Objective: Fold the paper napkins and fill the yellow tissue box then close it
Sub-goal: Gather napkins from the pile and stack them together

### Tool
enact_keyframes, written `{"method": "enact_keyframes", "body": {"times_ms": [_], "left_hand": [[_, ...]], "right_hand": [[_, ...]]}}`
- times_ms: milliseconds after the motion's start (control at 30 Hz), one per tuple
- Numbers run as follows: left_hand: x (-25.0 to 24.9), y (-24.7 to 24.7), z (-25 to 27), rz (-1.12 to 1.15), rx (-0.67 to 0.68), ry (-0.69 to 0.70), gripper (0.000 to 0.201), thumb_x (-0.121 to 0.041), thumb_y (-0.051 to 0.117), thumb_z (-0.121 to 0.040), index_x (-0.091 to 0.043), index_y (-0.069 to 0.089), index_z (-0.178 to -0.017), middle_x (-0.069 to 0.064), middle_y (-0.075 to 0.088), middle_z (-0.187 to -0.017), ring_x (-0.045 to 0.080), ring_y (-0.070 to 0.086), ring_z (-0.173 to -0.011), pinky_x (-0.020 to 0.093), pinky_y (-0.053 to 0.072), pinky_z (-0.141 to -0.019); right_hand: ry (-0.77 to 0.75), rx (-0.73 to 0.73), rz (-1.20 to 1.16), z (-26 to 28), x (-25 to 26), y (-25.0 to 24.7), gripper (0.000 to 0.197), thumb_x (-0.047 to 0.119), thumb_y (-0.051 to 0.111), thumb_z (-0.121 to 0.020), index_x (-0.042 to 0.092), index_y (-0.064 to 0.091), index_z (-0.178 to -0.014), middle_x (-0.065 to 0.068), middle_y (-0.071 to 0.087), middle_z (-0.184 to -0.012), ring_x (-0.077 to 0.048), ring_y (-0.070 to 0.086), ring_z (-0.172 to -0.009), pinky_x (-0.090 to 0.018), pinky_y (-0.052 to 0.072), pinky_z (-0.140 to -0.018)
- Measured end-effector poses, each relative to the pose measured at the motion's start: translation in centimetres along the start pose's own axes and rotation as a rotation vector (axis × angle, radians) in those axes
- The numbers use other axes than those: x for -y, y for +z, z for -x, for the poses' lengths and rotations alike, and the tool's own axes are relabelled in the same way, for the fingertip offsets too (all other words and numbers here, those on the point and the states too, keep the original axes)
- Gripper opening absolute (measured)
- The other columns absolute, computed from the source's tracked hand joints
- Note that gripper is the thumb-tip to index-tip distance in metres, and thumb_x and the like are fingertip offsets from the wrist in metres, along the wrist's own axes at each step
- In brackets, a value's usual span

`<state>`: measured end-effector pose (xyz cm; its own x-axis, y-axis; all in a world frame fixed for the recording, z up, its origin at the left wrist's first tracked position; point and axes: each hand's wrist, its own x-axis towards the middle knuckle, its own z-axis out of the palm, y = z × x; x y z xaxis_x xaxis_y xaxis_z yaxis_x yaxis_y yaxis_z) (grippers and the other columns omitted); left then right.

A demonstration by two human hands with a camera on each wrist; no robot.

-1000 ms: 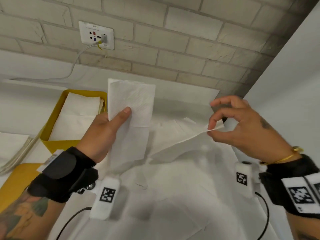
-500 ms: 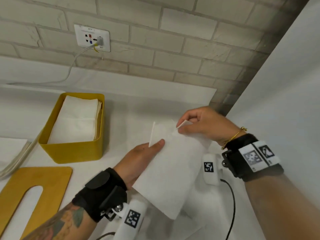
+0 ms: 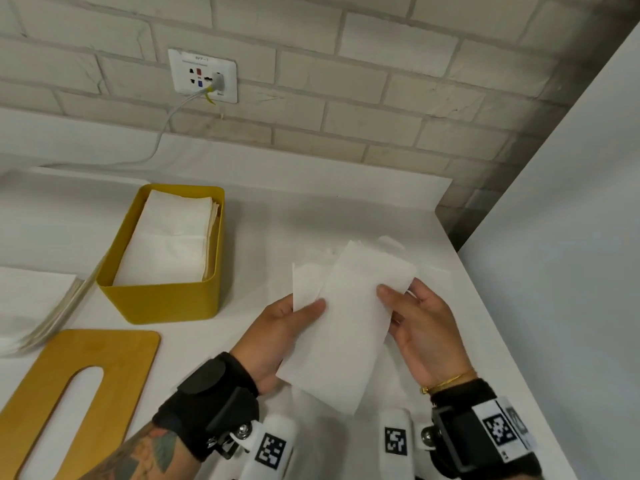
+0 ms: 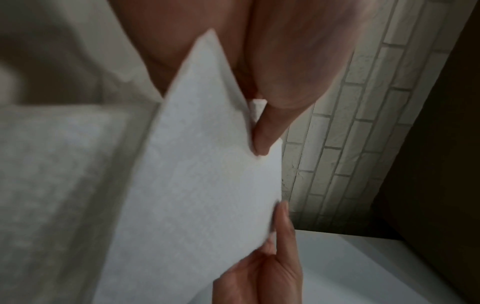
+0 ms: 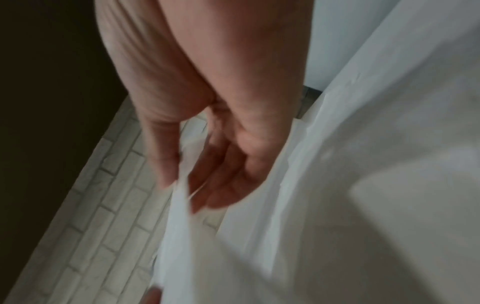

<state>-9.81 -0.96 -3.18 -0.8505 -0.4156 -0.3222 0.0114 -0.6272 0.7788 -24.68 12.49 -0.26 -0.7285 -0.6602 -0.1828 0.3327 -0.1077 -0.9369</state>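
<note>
Right, your left hand (image 3: 277,336) and right hand (image 3: 420,332) each pinch a long edge of the folded napkin (image 3: 346,327), held above the table right of the yellow tissue box (image 3: 162,299). Uneven thumb pressure probably skews the fold, so it may snag the box wall.

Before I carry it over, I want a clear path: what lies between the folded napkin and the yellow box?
Only bare white tabletop lies between the napkin and the yellow box, as the head view shows.
</note>
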Motion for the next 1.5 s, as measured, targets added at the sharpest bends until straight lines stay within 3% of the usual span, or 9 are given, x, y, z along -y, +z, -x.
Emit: {"method": "enact_keyframes", "body": {"times_ms": [133,300,500,600,800,967,1067,1267,1500], "left_hand": [[-0.7,-0.1,-0.5,0.11,-0.098,0.009,0.037,-0.033,0.051,-0.103,-0.008,0.067,-0.125,0.011,0.074,-0.118,0.026,0.073,-0.106,0.039,0.058,-0.09],[-1.0,-0.1,-0.6,0.145,-0.079,0.019,0.046,-0.03,0.057,-0.091,-0.004,0.063,-0.129,0.015,0.072,-0.123,0.029,0.07,-0.113,0.042,0.056,-0.095],[-0.8,1.1,0.3,0.156,-0.006,0.041,0.042,-0.032,0.049,-0.1,-0.004,0.065,-0.127,0.016,0.073,-0.119,0.027,0.073,-0.107,0.032,0.062,-0.08],[-0.8,1.2,0.9,0.123,0.001,0.042,0.047,-0.043,0.043,-0.102,-0.011,0.065,-0.13,0.011,0.072,-0.123,0.025,0.07,-0.114,0.032,0.06,-0.089],[-0.8,0.9,1.2,0.104,-0.036,0.034,0.056,-0.052,0.037,-0.102,-0.014,0.059,-0.135,0.009,0.071,-0.126,0.024,0.068,-0.117,0.037,0.057,-0.096],[-0.8,1.3,1.5,0.027,0.0,0.053,0.046,-0.046,0.039,-0.103,-0.016,0.067,-0.123,0.006,0.075,-0.118,0.02,0.072,-0.109,0.029,0.061,-0.085],[-0.8,1.5,1.3,-0.032,-0.012,0.078,0.043,-0.04,0.044,-0.102,-0.01,0.066,-0.125,0.008,0.075,-0.116,0.022,0.073,-0.108,0.031,0.06,-0.084],[-1.4,1.0,0.8,-0.038,-0.102,0.128,0.043,-0.036,0.042,-0.106,-0.006,0.063,-0.127,0.014,0.075,-0.116,0.027,0.072,-0.108,0.037,0.061,-0.086],[-4.1,-1.8,0.9,0.023,-0.277,0.229,0.033,-0.031,0.046,-0.106,-0.009,0.069,-0.113,0.009,0.078,-0.107,0.018,0.076,-0.092,0.036,0.055,-0.082]], "right_hand": [[-0.186,0.004,-0.042,1.4,2.0,-0.1,0.035,0.01,0.069,-0.079,0.009,0.073,-0.114,-0.012,0.075,-0.115,-0.025,0.07,-0.111,-0.033,0.059,-0.092],[-0.196,0.37,-0.091,3.9,4.3,0.1,0.045,0.018,0.084,-0.071,0.01,0.075,-0.115,-0.014,0.073,-0.117,-0.024,0.071,-0.108,-0.03,0.059,-0.085],[-0.165,0.071,0.434,1.8,1.0,2.1,0.039,0.01,0.072,-0.089,0.02,0.06,-0.125,-0.001,0.077,-0.109,-0.016,0.074,-0.101,-0.034,0.059,-0.088],[-0.148,0.004,0.461,1.2,-0.4,2.1,0.045,0.015,0.075,-0.089,0.028,0.056,-0.127,0.004,0.077,-0.106,-0.009,0.074,-0.096,-0.025,0.059,-0.082],[-0.157,-0.025,0.5,0.8,-0.9,2.5,0.045,0.019,0.077,-0.087,0.033,0.055,-0.124,0.004,0.077,-0.107,-0.012,0.074,-0.098,-0.033,0.06,-0.087],[-0.165,-0.069,0.59,0.6,-1.1,2.9,0.048,0.029,0.079,-0.086,0.04,0.053,-0.125,0.003,0.07,-0.123,-0.017,0.065,-0.118,-0.043,0.056,-0.099],[-0.164,-0.095,0.588,0.6,-1.1,3.1,0.048,0.029,0.079,-0.086,0.04,0.053,-0.125,0.001,0.07,-0.122,-0.017,0.068,-0.114,-0.043,0.058,-0.096],[-0.077,-0.018,0.561,2.0,-2.4,3.1,0.066,0.023,0.09,-0.073,0.042,0.049,-0.122,0.006,0.075,-0.106,-0.008,0.073,-0.092,-0.026,0.061,-0.077],[0.22,0.256,0.633,3.8,-4.0,0.8,0.059,-0.005,0.078,-0.08,0.023,0.052,-0.124,-0.011,0.073,-0.079,-0.033,0.075,-0.072,-0.036,0.061,-0.065]]}}
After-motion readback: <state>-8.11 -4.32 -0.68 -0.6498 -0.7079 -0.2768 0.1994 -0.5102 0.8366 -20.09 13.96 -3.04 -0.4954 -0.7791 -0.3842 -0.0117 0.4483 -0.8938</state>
